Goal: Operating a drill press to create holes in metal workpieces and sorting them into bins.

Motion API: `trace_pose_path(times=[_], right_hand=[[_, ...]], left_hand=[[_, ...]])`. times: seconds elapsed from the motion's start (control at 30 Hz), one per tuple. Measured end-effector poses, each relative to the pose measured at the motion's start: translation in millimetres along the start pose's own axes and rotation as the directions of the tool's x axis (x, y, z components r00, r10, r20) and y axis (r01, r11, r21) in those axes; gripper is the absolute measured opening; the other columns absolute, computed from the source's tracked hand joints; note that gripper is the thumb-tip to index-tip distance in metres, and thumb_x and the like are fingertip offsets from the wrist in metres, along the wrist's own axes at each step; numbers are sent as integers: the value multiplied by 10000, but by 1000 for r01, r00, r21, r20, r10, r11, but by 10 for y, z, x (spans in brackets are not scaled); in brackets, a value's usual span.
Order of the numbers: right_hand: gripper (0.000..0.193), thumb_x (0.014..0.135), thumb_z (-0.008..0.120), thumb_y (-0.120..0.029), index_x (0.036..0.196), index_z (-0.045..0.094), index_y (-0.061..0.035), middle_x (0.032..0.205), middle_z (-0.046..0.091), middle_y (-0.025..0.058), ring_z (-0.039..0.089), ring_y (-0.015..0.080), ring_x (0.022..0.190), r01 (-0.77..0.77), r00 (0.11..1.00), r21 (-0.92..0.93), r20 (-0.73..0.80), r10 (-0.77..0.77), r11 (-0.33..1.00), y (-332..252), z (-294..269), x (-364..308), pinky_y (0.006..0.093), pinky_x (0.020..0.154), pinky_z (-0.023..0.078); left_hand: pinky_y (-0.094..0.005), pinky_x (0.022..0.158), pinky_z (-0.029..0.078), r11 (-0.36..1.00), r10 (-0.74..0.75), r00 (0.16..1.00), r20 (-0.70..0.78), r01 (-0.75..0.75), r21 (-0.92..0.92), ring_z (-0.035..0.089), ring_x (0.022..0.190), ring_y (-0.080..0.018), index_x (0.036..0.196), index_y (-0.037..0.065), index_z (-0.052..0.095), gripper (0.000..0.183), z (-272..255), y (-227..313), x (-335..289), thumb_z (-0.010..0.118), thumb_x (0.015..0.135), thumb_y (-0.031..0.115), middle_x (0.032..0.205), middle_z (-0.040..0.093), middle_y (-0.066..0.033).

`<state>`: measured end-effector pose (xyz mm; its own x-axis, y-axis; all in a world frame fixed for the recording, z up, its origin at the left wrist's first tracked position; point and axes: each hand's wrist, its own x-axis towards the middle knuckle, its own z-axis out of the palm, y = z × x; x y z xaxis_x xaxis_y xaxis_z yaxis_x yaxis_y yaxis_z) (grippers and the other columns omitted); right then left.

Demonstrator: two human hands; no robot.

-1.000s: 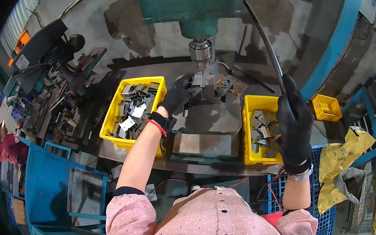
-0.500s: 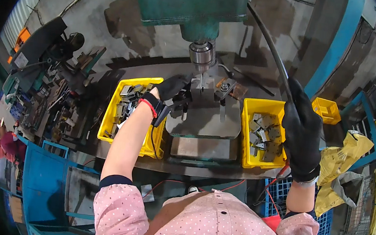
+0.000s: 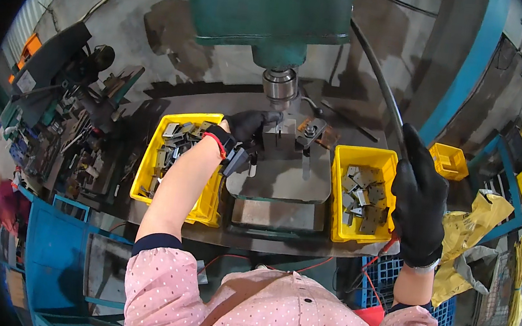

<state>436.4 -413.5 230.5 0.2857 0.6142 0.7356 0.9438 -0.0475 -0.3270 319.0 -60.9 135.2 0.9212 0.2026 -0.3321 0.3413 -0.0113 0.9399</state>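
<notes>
Setting: a workshop with a grey concrete floor; a green drill press stands over a dark metal bench, seen from above.
Far left: a cluttered rack of dark tools and metal parts, with a blue frame below it.
Left bin: yellow plastic, holding loose grey metal plates; it sits just left of the press table, and the person's left forearm crosses over its right edge.
Left hand: in a black glove with a red cuff, reaching onto the fixture under the spindle; the fingers are curled around the fixture's left side, though whether they pinch a plate cannot be told.
Press table: a grey slab, bare in front of the fixture.
Right bin: yellow, just right of the table, with a few grey plates inside.
Right hand: black-gloved, closed around the dark feed lever, which slants up toward the press head.
Far right: a small yellow box, a blue column and crumpled yellow bags.
</notes>
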Motion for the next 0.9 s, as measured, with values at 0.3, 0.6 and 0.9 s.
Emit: trace_pose_path(times=[0.3, 0.6, 0.9], right_hand=[[360, 830, 501, 25, 1187, 531, -11, 1180, 555, 225, 629, 308, 950, 148, 989, -116, -13, -150, 982, 30, 1, 11, 308, 772, 517], [403, 838, 490, 12, 1241, 489, 1, 1220, 538, 207, 611, 301, 997, 89, 995, -125, -24, -93, 988, 36, 117, -60, 303, 839, 483], [390, 836, 484, 26, 1226, 496, 17, 1210, 544, 206, 629, 307, 941, 136, 989, -200, -27, -145, 970, 102, 157, -79, 301, 775, 513]], left_hand=[[-288, 687, 517, 922, -55, 996, -68, 24, -386, 616, 823, -124, 1121, 99, 568, 308, 263, 144, -126, 424, 937, 300, 999, 640, -29], [-281, 774, 500, 977, 27, 994, -101, -48, -209, 590, 917, -116, 1175, 74, 545, 322, 61, -111, 2, 375, 951, 232, 1075, 613, -40], [-274, 808, 474, 975, 34, 997, -73, -49, -216, 573, 929, -96, 1164, 74, 556, 337, -24, -181, 83, 373, 961, 271, 1085, 608, -33]])
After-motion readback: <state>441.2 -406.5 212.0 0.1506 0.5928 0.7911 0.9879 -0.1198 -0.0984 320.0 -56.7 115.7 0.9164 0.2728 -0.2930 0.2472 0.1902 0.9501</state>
